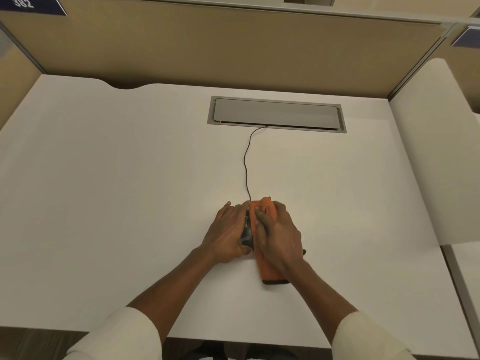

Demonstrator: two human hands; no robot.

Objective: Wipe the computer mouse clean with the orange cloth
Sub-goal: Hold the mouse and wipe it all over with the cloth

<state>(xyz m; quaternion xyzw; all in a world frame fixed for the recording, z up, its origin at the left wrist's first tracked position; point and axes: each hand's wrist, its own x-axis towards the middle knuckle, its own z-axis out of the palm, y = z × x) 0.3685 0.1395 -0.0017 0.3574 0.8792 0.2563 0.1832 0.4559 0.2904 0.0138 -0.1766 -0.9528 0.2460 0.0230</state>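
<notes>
1. The left hand [228,231] curls around the left flank of the mouse [246,229], fingers bent and thumb at the near end, gripping it against the surface [104,190].
2. The right hand [279,236] lies palm-down with fingers loosely stretched forward, pressing the cloth [267,266] onto the top and right side of the mouse.
3. The two hands sit close together, nearly touching, with only a dark strip of the mouse showing between them.
4. The cloth is folded into a long band; its far end pokes out past the right fingertips, and its near end trails on the surface under the right wrist.
5. A thin black cable [246,165] runs from the far end of the mouse, straight ahead of the hands, into a grey hatch [276,114] set in the surface.
6. Beyond the hatch stands a tan partition [207,48].
7. White sleeves [117,333] cover both forearms near the surface's edge.
</notes>
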